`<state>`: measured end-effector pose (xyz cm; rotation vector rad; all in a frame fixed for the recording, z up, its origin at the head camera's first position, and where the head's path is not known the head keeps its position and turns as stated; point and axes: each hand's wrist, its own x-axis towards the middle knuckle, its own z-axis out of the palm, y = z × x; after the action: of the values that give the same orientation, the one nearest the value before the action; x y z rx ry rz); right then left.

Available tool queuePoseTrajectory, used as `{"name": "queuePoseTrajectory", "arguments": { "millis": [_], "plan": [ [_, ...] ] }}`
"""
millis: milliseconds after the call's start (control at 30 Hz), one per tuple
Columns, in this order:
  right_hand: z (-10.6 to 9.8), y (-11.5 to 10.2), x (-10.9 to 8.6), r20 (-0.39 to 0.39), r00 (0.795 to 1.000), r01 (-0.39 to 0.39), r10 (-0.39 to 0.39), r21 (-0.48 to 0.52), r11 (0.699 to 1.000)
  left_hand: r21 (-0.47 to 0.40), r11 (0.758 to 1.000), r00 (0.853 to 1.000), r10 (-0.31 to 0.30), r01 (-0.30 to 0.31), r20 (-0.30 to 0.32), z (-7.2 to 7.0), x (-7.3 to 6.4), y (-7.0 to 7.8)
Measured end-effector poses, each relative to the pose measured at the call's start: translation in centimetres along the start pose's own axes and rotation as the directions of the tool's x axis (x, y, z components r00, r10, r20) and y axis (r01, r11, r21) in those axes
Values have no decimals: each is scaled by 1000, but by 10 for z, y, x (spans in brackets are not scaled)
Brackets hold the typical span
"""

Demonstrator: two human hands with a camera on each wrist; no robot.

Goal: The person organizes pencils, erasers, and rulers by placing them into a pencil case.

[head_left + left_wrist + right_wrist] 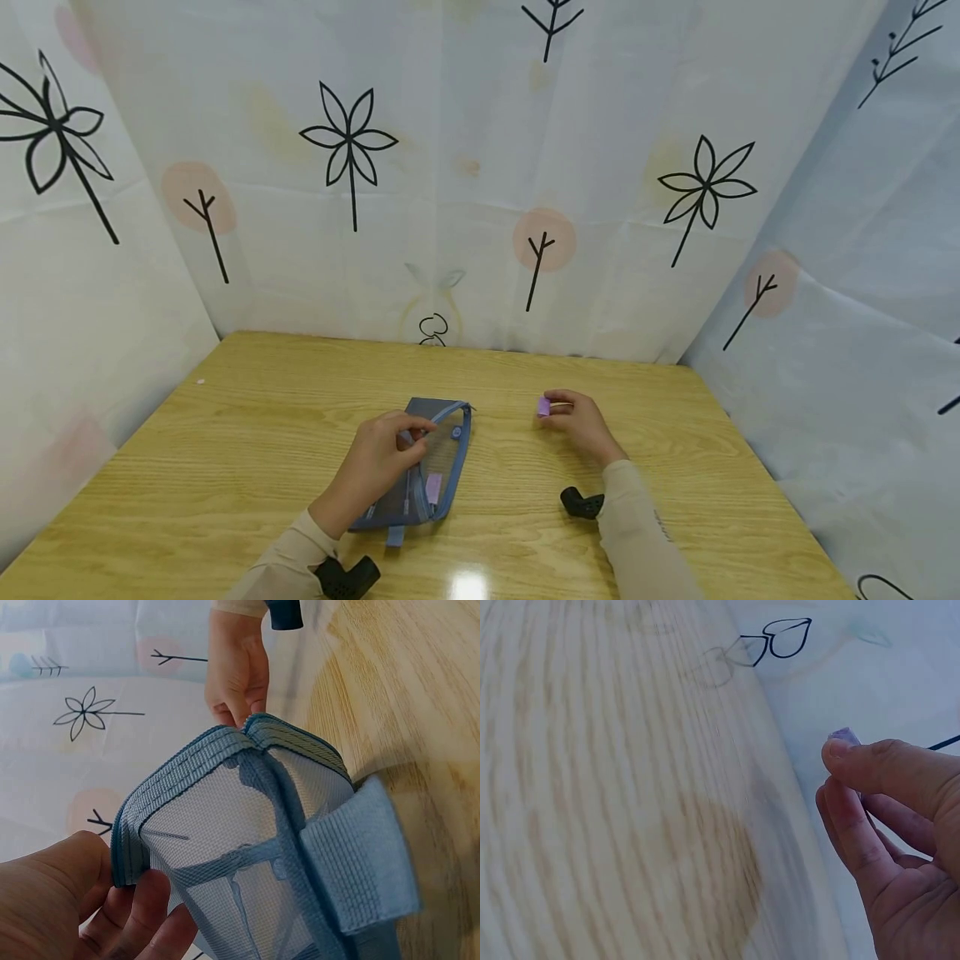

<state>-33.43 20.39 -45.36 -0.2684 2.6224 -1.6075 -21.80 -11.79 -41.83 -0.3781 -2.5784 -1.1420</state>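
Note:
A blue-grey mesh zipper pouch point(384, 510) lies on the table, its zipped mouth spread apart. With thumb and fingers, my left hand point(378, 457) grips the pouch's zipper edge; the left wrist view shows the thumb and curled fingers around that blue edge point(129, 847). A small purple block point(543, 407) is pinched between the thumb and fingers of my right hand point(581, 423), just above the table to the right of the pouch. In the right wrist view the thumb mostly covers the block point(845, 736). Another purple piece point(433, 488) shows at the pouch's near end.
The wood-grain table point(300, 375) is bounded by white cloth walls point(450, 167) with plant drawings at the back and sides. Black devices sit at both wrists, one by the left sleeve point(281, 560) and one by the right sleeve point(637, 529).

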Motion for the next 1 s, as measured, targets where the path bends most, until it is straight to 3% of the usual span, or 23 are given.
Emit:
{"name": "queuePoseTrajectory", "arguments": {
  "millis": [1000],
  "plan": [
    [61, -33, -9, 156, 983, 85, -92, 50, 995, 19, 1000, 1000, 1, -1, -7, -1, 1, 1]
  ]
}}
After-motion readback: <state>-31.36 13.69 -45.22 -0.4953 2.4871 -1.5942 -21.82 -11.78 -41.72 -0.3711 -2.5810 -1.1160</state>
